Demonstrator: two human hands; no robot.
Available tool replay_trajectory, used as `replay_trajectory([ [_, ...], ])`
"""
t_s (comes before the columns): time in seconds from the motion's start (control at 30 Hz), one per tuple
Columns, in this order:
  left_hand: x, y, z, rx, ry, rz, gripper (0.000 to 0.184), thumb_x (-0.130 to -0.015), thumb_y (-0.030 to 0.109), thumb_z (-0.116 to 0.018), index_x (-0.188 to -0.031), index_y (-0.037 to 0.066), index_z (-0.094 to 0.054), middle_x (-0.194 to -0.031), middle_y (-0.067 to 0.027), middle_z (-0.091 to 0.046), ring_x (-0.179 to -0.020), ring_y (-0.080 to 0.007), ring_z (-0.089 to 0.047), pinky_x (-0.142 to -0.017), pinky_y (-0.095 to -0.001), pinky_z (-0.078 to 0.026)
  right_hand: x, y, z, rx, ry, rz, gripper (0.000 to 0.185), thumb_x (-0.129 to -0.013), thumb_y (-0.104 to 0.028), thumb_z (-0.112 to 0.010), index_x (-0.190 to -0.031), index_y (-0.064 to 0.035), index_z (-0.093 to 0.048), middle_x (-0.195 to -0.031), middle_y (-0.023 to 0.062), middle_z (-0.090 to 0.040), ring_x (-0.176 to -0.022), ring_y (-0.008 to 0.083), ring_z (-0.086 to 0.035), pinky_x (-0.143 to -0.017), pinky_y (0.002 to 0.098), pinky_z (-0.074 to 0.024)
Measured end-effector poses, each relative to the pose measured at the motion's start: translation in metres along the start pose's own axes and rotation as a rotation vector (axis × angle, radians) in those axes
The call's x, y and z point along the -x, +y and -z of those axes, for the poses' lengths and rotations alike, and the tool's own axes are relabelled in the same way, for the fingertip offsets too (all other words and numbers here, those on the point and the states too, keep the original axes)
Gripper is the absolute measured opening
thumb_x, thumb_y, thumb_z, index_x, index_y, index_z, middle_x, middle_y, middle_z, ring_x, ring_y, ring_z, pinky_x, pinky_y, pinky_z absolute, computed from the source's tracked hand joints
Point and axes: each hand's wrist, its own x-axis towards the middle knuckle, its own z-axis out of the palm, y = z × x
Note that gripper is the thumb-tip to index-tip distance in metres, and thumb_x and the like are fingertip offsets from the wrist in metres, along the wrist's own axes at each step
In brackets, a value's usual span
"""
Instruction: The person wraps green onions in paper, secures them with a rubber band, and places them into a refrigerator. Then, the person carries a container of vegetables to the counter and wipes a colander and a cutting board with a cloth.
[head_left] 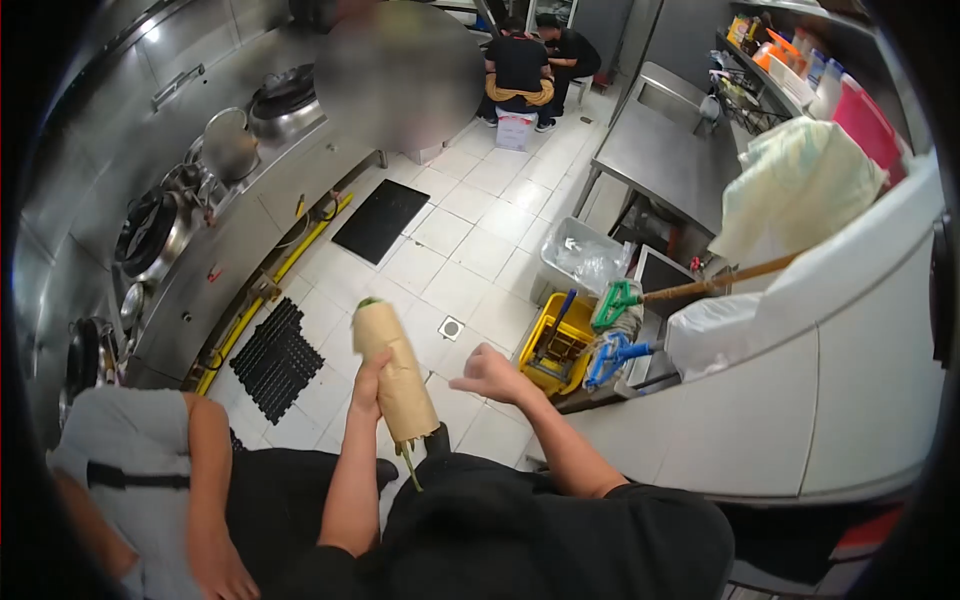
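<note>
A long brown-paper-wrapped bundle (pixel 397 375) is held up in front of me, tilted slightly. Some green shows at its top end, and a thin green stem (pixel 411 468) hangs out of the bottom; what is inside is hidden. My left hand (pixel 372 382) grips the paper from the left side, around the middle. To the right of the bundle, apart from it, my right hand (pixel 492 376) is in the air with its thumb held out and its other fingers bent. Nothing shows in that hand.
Beside me on the left is a person in a grey top (pixel 130 430). Wok stations (pixel 160 235) line the left wall. Black mats (pixel 380 220) lie on the tiles. At right stand a yellow mop bucket (pixel 556 345), mops and a steel table (pixel 665 150). Two people sit at the back.
</note>
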Motion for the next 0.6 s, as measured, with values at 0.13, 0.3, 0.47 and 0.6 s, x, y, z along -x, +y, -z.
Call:
replay_trajectory([
  [0.13,-0.100,0.026,-0.039,-0.137,-0.399,0.284,0.055,-0.089,0.031,-0.076,-0.131,0.000,-0.059,-0.116,-0.0155,-0.071,-0.102,-0.0264,-0.073,-0.088,-0.0437,-0.062,-0.039,0.043,0.040,0.132,0.257,0.392,0.022,-0.082,-0.016,-0.080,-0.069,-0.0038,-0.066,-0.132,0.0197,-0.060,-0.111,0.0352,-0.062,-0.096,0.0408,-0.0499],
  [0.3,-0.217,0.033,-0.115,-0.054,-0.725,0.530,0.079,-0.077,0.038,-0.085,-0.138,-0.001,-0.055,-0.118,-0.0180,-0.071,-0.104,-0.0317,-0.072,-0.091,-0.0457,-0.061,-0.063,0.017,0.125,-0.793,0.589,0.408,0.021,-0.084,0.000,-0.075,-0.068,-0.0014,-0.061,-0.109,0.0153,-0.070,-0.105,0.0284,-0.067,-0.096,0.0438,-0.0514],
  [0.47,-0.321,0.046,-0.217,-0.013,-1.026,0.700,0.103,-0.070,0.037,-0.091,-0.151,-0.001,-0.040,-0.144,-0.0252,-0.053,-0.108,-0.0363,-0.070,-0.091,-0.0499,-0.060,-0.150,0.059,0.219,-0.338,0.572,0.251,0.034,-0.089,-0.010,-0.076,-0.066,-0.0026,-0.052,-0.065,0.0040,-0.059,-0.059,0.0127,-0.053,-0.053,0.0309,-0.0413],
  [0.6,-0.402,0.073,-0.259,-0.170,-1.072,0.527,0.110,-0.070,0.036,-0.090,-0.155,-0.002,-0.032,-0.154,-0.0272,-0.041,-0.111,-0.0349,-0.068,-0.090,-0.0480,-0.060,-0.223,0.089,0.320,-0.030,0.725,0.186,0.045,-0.085,-0.016,-0.079,-0.059,-0.0026,-0.045,-0.053,0.0067,-0.041,-0.049,0.0158,-0.039,-0.047,0.0345,-0.0341],
])
